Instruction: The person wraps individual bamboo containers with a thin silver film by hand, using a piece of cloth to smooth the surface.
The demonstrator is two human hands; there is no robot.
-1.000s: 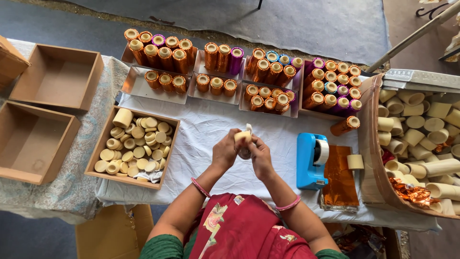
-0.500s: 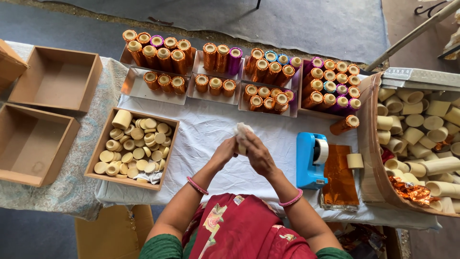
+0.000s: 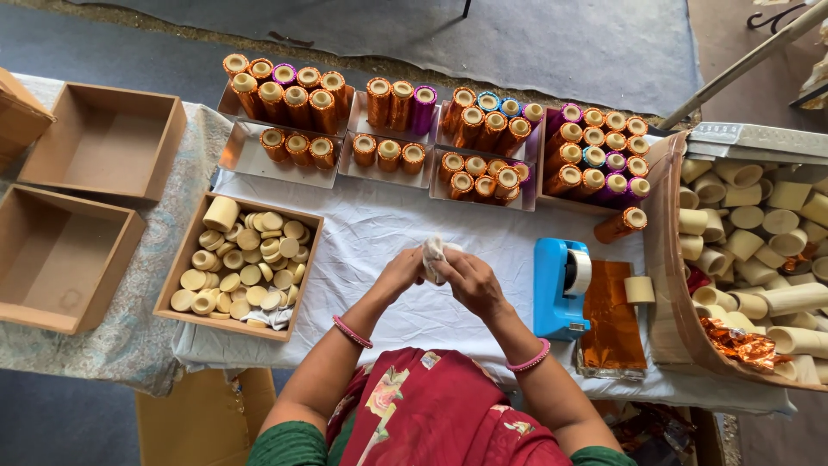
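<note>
My left hand [image 3: 398, 274] and right hand [image 3: 470, 280] press together around a small pale cloth-wrapped piece [image 3: 433, 255], which sits between my fingertips above the white tablecloth [image 3: 379, 229].

1. White cloth [image 3: 379, 233] covers the table; a pale blue-grey paisley cloth [image 3: 147, 319] lies beside it.
2. Tape dispenser [image 3: 559, 289] – bright blue.
3. Foil sheets [image 3: 611, 328] – shiny orange-copper.
4. Wrapped tubes [image 3: 483, 129]: mostly copper-orange, some purple, a few blue.
5. Bare tubes [image 3: 759, 233] and round caps [image 3: 246, 263] – cream.
6. Boxes [image 3: 60, 259] – plain brown.
7. Bangles [image 3: 352, 331] – pink.
8. Garment [image 3: 431, 414] – dark red with a floral print; sleeves green.
</note>
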